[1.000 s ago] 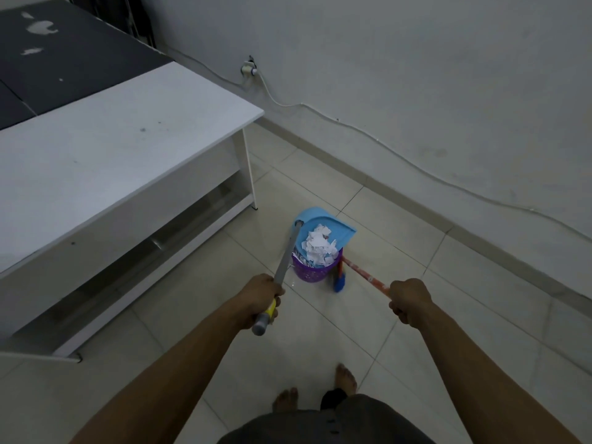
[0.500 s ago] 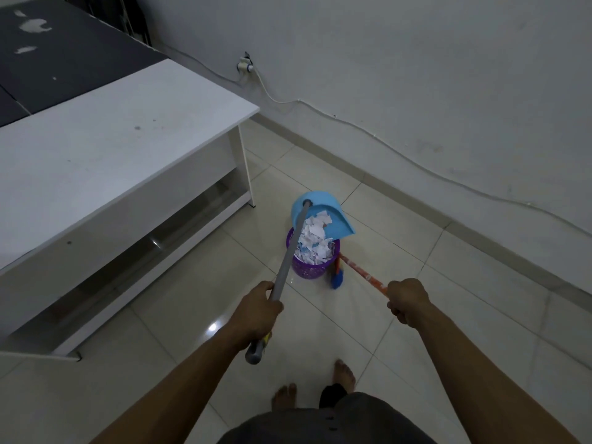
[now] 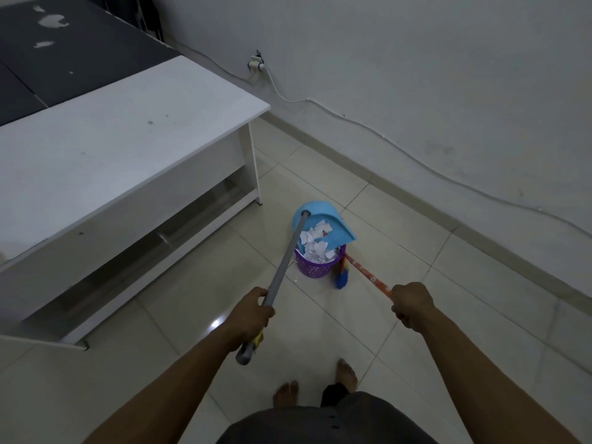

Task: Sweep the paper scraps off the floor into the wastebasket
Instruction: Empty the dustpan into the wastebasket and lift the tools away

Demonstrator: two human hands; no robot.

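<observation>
A small purple wastebasket [image 3: 315,265] stands on the tiled floor, heaped with white paper scraps [image 3: 315,243]. A blue dustpan [image 3: 333,224] is tipped over its rim, scraps sliding from it into the basket. My left hand [image 3: 251,317] grips the dustpan's long grey handle [image 3: 283,265] near its yellow end. My right hand [image 3: 411,304] grips the orange broom handle [image 3: 368,275]; the broom's blue head [image 3: 341,278] rests on the floor just right of the basket.
A white low table [image 3: 128,139] with a shelf stands to the left, its corner leg close to the basket. A dark surface [image 3: 64,52] lies behind it. A white cable [image 3: 384,133] runs along the wall from a socket. My bare feet [image 3: 347,373] stand behind the basket.
The dustpan has tilted up more steeply over the basket. My left hand has slid slightly further along the grey handle. The broom and my right hand stay put.
</observation>
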